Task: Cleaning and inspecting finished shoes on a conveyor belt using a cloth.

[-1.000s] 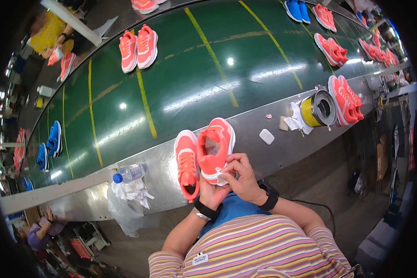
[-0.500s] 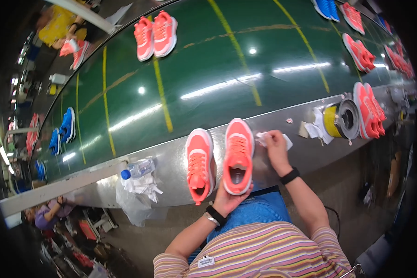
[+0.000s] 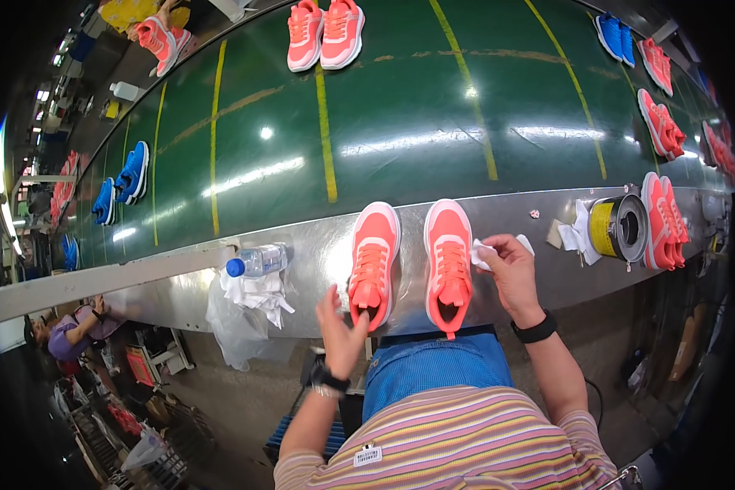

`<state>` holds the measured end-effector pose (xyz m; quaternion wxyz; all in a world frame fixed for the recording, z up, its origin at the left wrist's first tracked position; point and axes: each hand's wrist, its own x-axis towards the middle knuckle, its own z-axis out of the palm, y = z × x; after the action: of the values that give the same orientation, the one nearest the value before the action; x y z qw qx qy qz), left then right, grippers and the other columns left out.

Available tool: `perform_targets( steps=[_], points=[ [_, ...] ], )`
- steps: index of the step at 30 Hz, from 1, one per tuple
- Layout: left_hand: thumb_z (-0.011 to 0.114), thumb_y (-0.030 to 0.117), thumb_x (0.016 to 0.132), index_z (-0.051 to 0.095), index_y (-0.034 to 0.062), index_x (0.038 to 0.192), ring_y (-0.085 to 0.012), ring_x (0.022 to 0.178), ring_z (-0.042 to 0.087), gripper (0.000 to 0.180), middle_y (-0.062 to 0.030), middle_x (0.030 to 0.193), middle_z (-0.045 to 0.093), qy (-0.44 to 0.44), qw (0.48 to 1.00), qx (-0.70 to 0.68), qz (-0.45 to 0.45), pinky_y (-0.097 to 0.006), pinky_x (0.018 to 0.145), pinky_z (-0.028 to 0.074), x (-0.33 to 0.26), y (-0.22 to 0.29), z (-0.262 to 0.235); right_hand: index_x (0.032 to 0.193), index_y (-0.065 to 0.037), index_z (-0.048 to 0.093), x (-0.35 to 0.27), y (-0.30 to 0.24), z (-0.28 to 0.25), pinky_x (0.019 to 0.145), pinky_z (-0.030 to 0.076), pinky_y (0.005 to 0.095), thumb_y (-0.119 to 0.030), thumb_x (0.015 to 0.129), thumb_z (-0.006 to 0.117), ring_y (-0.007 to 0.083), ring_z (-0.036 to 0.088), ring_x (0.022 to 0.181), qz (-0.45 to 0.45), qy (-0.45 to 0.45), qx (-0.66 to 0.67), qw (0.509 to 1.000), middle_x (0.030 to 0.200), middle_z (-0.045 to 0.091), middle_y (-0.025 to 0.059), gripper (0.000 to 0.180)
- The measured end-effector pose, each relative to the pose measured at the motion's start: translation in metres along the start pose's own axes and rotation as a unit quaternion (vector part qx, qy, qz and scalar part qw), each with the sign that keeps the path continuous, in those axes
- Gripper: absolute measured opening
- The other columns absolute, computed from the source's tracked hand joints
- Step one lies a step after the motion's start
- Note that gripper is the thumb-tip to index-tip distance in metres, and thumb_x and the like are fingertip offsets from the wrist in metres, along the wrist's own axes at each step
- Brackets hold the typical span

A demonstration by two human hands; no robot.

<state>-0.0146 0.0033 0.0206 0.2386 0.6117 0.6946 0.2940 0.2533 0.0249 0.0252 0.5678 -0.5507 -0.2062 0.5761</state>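
While right hand (image 3: 514, 279) pinches one scrap (image 3: 479, 255), left hand (image 3: 340, 336) seems empty beside two shoes (image 3: 374, 260).

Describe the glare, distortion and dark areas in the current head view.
Head view: white light streaks reflect off the green belt; head view: glare whitens the metal ledge just left of the left middle shoe; head view: the belt's far edge bows with the fisheye, and the corners fall to black.

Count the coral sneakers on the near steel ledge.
4: the left sneaker near the left hand, the right sneaker near the right hand, and a coral pair right of the yellow-banded can. More may be hidden toward the far right.
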Motion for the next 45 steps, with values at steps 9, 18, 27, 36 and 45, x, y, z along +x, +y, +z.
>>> perform_targets(
  steps=[9, 18, 27, 36, 45],
  points=[
    [0.047, 0.006, 0.08, 0.05, -0.0001, 0.107, -0.0224, 0.086, 0.06, 0.028, -0.0125, 0.096, 0.058, -0.306, 0.63, -0.554, -0.45, -0.038, 0.071, 0.052, 0.018, -0.053, -0.016, 0.099, 0.003, 0.061, -0.039, -0.001, 0.054, 0.065, 0.046, 0.0194, -0.004, 0.083, 0.057, 0.008, 0.058, 0.072, 0.05, -0.109, -0.105, 0.987, 0.086, 0.063, 0.006, 0.018],
    [0.044, 0.018, 0.088, 0.048, -0.0038, 0.113, -0.0266, 0.101, 0.056, 0.034, -0.0148, 0.111, 0.054, -0.329, 0.487, -0.714, -0.381, -0.044, 0.086, 0.047, -0.024, -0.096, 0.001, 0.088, -0.004, 0.064, -0.067, 0.044, 0.096, 0.066, 0.041, 0.0214, -0.001, 0.076, 0.063, 0.0095, 0.051, 0.076, -0.063, -0.248, -0.304, 0.917, 0.085, 0.055, 0.0028, 0.012],
    [0.045, 0.012, 0.083, 0.052, -0.0015, 0.104, -0.0227, 0.096, 0.057, 0.026, -0.0123, 0.105, 0.057, -0.289, 0.479, -0.72, -0.411, -0.041, 0.083, 0.047, -0.039, -0.126, 0.02, 0.079, -0.003, 0.06, -0.04, 0.067, 0.124, 0.063, 0.041, 0.0275, -0.008, 0.075, 0.064, 0.0184, 0.05, 0.068, -0.108, -0.253, -0.421, 0.864, 0.075, 0.05, 0.0083, 0.008],
    [0.042, 0.014, 0.087, 0.049, -0.0009, 0.112, -0.0198, 0.099, 0.057, 0.03, -0.0105, 0.11, 0.057, -0.289, 0.374, -0.787, -0.397, -0.035, 0.088, 0.045, -0.046, -0.127, 0.022, 0.076, -0.001, 0.055, 0.008, 0.068, 0.159, 0.067, 0.041, 0.0346, -0.005, 0.075, 0.059, 0.0266, 0.052, 0.072, -0.129, -0.246, -0.492, 0.825, 0.076, 0.052, 0.0132, 0.006],
    [0.044, 0.004, 0.081, 0.056, 0.001, 0.089, -0.0152, 0.081, 0.06, 0.015, -0.0074, 0.089, 0.061, -0.215, 0.444, -0.717, -0.492, -0.03, 0.075, 0.049, -0.025, -0.088, 0.0, 0.076, 0.0, 0.055, 0.06, 0.073, 0.177, 0.07, 0.041, 0.0423, -0.005, 0.074, 0.053, 0.0366, 0.051, 0.079, -0.208, -0.151, -0.537, 0.803, 0.077, 0.054, 0.0198, 0.006]
  ],
)
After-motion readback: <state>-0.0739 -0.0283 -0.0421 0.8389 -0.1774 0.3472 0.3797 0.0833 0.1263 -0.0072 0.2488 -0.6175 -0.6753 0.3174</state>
